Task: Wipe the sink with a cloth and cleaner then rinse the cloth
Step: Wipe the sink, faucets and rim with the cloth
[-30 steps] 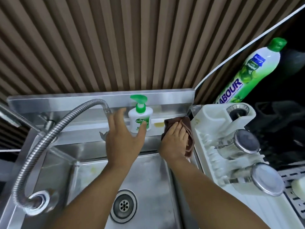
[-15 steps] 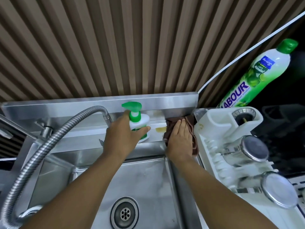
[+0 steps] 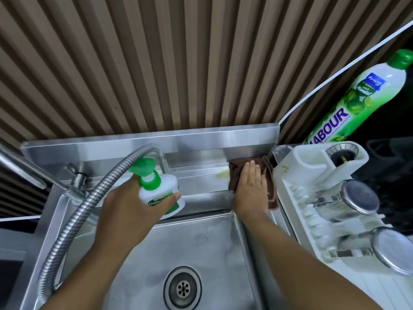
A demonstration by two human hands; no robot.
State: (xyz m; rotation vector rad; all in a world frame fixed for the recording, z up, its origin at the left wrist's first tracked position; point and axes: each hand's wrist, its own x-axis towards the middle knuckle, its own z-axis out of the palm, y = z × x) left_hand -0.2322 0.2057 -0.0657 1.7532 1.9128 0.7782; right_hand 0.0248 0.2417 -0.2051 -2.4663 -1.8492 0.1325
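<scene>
item: brown cloth (image 3: 237, 173), lying on the sink (image 3: 201, 238) back ledge at its right corner, just beside a white dish rack (image 3: 290, 198). right hand (image 3: 250, 191) is pressing flat on it, fingers extended, grip open, nothing pinched. left hand (image 3: 131, 204) is closing its grip around a pump soap bottle (image 3: 161, 193), lifting it clear of the ledge. yellowish stain (image 3: 221, 174) is showing just left of the cloth. handling: cloth is looking soft, light, limp, probably damp; best bunched under the palm. bottle likely slippery, light.
</scene>
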